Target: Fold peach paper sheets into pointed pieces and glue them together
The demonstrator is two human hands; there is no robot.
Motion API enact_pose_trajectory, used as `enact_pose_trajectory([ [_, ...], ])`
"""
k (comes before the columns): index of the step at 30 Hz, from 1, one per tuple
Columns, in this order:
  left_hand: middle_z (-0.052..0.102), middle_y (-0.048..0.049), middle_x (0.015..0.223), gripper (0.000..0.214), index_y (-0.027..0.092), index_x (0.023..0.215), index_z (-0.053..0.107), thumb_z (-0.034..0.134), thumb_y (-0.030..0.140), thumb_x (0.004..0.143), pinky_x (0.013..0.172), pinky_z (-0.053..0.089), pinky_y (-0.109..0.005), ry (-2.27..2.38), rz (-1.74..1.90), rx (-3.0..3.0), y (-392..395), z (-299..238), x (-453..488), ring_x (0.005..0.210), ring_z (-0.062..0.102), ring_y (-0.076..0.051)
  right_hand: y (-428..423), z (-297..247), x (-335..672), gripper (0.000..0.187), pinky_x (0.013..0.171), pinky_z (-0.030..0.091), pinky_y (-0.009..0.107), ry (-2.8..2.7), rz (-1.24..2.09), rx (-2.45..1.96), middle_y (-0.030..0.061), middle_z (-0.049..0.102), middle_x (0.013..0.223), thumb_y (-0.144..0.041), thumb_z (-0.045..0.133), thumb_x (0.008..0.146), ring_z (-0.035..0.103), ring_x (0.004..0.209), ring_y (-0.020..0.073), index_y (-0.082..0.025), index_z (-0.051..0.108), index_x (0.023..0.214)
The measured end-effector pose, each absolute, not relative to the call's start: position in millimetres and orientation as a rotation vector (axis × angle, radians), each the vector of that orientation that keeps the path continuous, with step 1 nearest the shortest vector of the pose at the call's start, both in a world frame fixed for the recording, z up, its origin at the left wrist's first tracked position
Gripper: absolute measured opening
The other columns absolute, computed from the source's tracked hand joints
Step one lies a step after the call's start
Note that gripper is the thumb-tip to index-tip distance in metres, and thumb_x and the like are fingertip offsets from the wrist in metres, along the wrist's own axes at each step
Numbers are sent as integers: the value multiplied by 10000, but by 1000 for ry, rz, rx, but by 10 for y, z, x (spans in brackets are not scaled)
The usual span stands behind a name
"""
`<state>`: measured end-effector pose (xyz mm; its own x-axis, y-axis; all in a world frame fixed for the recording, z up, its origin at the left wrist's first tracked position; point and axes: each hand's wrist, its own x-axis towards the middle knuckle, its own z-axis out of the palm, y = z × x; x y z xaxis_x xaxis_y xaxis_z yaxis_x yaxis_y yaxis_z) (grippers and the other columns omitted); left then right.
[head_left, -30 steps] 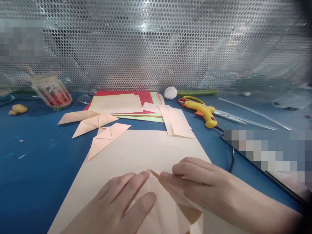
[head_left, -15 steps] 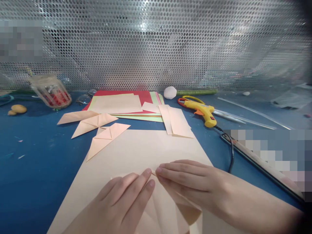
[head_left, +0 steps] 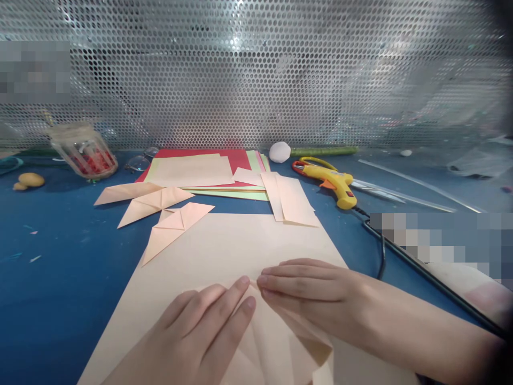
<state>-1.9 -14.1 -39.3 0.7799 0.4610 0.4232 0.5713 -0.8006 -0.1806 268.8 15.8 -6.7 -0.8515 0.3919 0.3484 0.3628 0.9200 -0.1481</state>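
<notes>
A cream sheet of paper with several creases (head_left: 268, 342) lies partly folded before me, a raised flap at its right side. My left hand (head_left: 212, 321) rests over its left part, fingers stretched and slightly apart, pressing down. At the upper point of the fold, my right hand (head_left: 320, 289) has its fingers pressed together on the paper's edge; its thumb is hidden. Both sets of fingertips almost meet there. Under everything is a large cream sheet (head_left: 224, 240). Beyond the hands lie folded paper pieces (head_left: 176, 219) with pointed ends.
Loose cream strips (head_left: 292, 198) overlap a stack of coloured paper (head_left: 228, 192). At right are a yellow glue gun (head_left: 340, 187) with its black cord, scissors (head_left: 377, 191) and clear glue sticks (head_left: 425, 184). A jar (head_left: 86, 152) stands at left, before a perforated metal screen (head_left: 224, 80).
My right hand and forearm have shifted very slightly upward along the fold. The flap at the right stands a little differently. My left hand stays almost in place.
</notes>
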Motion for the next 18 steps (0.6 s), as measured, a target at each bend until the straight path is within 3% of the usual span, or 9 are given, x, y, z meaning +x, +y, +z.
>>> enact_pose_trajectory([
  [5, 640, -7, 1377, 413, 165, 1365, 516, 193, 198, 1109, 936, 349, -334, -824, -472, -2695, -159, -347, -17, 1156, 517, -196, 191, -164, 2717, 425, 1218, 240, 207, -2674, 161, -523, 109, 705, 1307, -158, 242, 1107, 458, 1398, 74, -87, 617, 1295],
  [13, 688, -27, 1286, 387, 140, 1365, 479, 235, 121, 1066, 974, 341, -344, -763, -357, -2707, -171, -277, -40, 1161, 530, -205, 184, -89, 2726, 399, 1229, 245, 234, -2737, 154, -510, 116, 656, 1381, -158, 281, 1104, 444, 1417, 115, -77, 634, 1273],
  [18, 640, -46, 1365, 512, 157, 1344, 513, 246, -36, 952, 938, 345, -371, -777, -474, -2647, -151, -393, -25, 1150, 532, -228, 174, -100, 2727, 406, 1226, 220, 209, -2744, 131, -518, 89, 660, 1380, -153, 280, 1105, 462, 1401, 102, -88, 643, 1273],
])
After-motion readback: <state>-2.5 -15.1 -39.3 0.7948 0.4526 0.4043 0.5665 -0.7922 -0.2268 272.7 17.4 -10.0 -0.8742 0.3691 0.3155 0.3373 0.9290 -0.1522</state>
